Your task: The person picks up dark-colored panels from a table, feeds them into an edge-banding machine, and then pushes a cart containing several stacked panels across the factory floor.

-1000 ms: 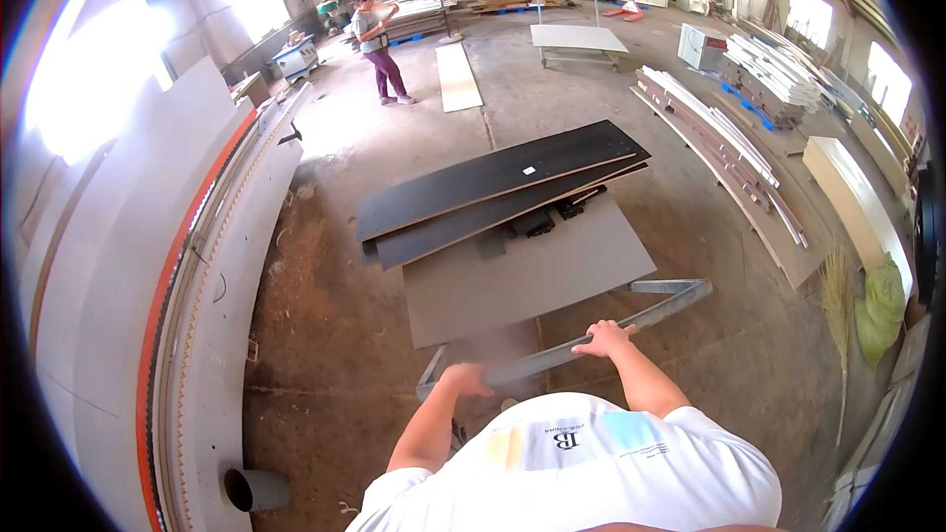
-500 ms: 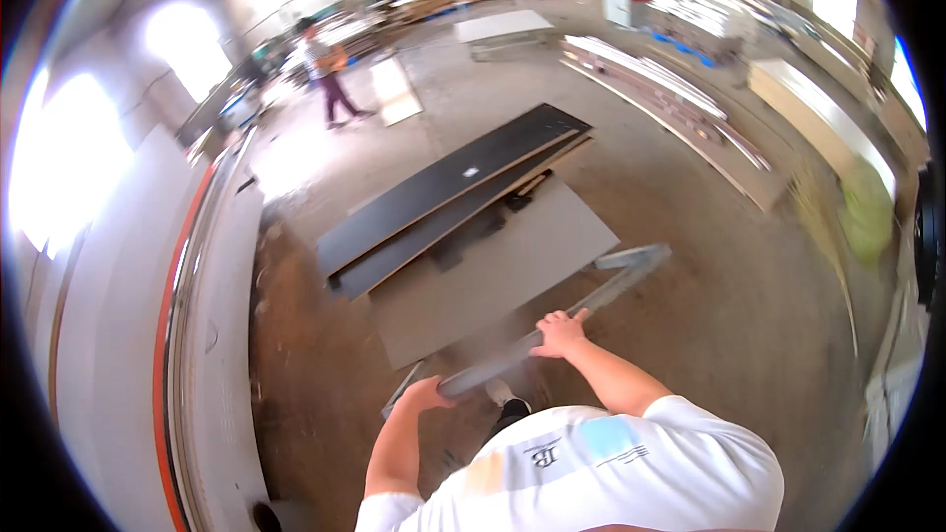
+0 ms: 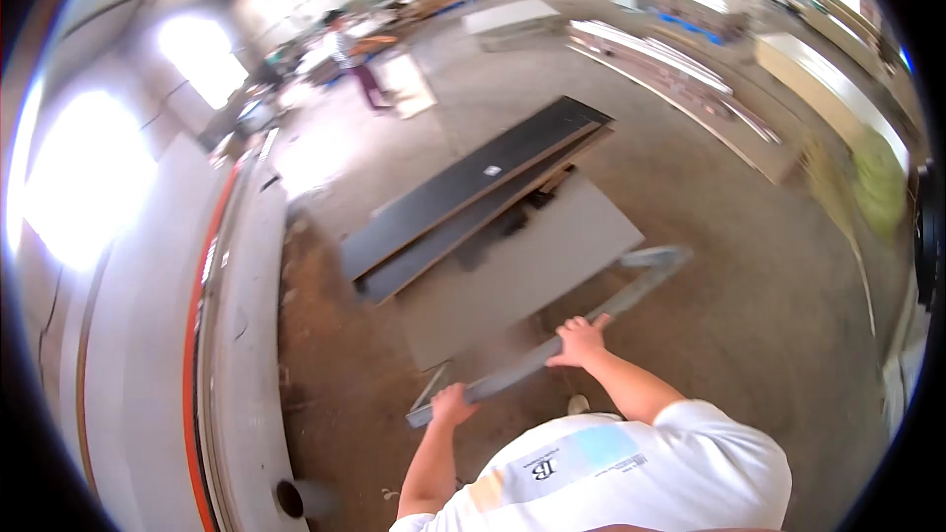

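Note:
My left hand (image 3: 454, 405) is closed round a long grey metal bar (image 3: 518, 369) near its left end. Farther right along the same bar, my right hand (image 3: 579, 342) grips it with the thumb on top. The bar belongs to a low metal frame whose other rails show at both ends. Just beyond it lies a wide grey panel (image 3: 567, 251), and on that, two long black boards (image 3: 463, 192) rest slanted and partly overlapping. Small dark objects (image 3: 540, 197) sit beside the boards; I cannot make out what they are.
Tall pale panels (image 3: 148, 335) with an orange strip stand along the left. Stacked boards (image 3: 680, 89) lie at the far right, near a long box-like stack (image 3: 828, 99) and a broom (image 3: 828, 192). A co-worker (image 3: 357, 64) stands by a pale board (image 3: 407, 86) far left.
The scene has shifted rightward in view, and my foot has moved right. Both hands stay on the bar. The co-worker has moved closer to the pale board.

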Demonstrator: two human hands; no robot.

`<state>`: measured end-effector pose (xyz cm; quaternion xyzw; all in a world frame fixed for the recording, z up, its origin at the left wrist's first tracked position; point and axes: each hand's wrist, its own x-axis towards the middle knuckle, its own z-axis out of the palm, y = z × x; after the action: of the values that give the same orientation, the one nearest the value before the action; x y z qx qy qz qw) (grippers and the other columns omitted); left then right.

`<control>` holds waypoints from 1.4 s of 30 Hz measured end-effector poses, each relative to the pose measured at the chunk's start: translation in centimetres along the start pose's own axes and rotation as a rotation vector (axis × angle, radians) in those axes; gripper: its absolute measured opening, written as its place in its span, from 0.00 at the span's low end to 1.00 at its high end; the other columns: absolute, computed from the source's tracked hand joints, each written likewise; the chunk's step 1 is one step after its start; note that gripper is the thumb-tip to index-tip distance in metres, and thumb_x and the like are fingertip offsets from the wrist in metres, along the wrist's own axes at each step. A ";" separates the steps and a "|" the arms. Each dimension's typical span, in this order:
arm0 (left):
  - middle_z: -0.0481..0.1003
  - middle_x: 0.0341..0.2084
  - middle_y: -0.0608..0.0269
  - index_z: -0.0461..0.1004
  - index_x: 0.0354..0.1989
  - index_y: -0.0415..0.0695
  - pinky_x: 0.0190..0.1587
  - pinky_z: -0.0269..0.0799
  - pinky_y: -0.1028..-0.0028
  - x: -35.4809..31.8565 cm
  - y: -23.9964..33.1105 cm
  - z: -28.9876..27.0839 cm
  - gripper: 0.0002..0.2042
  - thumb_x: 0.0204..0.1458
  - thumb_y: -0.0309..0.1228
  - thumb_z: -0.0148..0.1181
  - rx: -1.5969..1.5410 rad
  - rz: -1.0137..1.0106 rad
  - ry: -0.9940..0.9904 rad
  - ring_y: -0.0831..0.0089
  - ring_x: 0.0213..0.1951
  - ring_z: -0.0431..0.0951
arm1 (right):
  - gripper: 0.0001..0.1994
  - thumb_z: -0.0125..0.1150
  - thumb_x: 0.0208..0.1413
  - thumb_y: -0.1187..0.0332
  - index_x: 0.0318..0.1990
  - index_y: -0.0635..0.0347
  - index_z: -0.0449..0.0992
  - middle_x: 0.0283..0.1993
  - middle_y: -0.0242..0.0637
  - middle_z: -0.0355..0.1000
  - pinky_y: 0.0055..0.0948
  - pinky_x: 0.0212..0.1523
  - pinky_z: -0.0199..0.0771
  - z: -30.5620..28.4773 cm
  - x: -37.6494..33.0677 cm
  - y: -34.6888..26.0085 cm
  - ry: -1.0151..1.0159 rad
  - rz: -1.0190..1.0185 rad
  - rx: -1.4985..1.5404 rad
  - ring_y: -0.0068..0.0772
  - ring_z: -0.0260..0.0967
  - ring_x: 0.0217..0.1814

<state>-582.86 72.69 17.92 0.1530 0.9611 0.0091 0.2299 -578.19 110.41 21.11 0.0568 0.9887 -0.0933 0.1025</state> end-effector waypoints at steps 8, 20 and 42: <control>0.74 0.59 0.52 0.69 0.63 0.50 0.63 0.66 0.52 -7.2 -0.2 4.2 0.36 0.48 0.53 0.69 -0.033 0.070 0.063 0.51 0.63 0.71 | 0.43 0.67 0.39 0.27 0.59 0.46 0.77 0.64 0.32 0.68 0.87 0.69 0.37 2.1 -7.0 -0.9 -0.030 0.046 0.007 0.37 0.56 0.74; 0.76 0.56 0.56 0.71 0.62 0.54 0.60 0.67 0.53 -17.8 3.9 8.9 0.31 0.47 0.48 0.69 -0.150 0.182 0.201 0.53 0.60 0.73 | 0.43 0.73 0.34 0.30 0.58 0.45 0.77 0.65 0.32 0.68 0.83 0.72 0.36 4.9 -17.8 0.8 -0.027 0.119 0.071 0.38 0.53 0.76; 0.79 0.50 0.53 0.74 0.51 0.48 0.56 0.71 0.51 -29.3 5.1 19.5 0.30 0.41 0.49 0.72 -0.019 0.043 0.120 0.51 0.55 0.77 | 0.32 0.62 0.49 0.34 0.54 0.47 0.78 0.58 0.35 0.73 0.93 0.60 0.45 9.6 -34.8 1.2 -0.091 -0.039 0.028 0.43 0.63 0.67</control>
<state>-547.90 67.75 13.75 0.1706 0.9695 0.0325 0.1731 -542.34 106.47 19.14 0.0347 0.9825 -0.1118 0.1446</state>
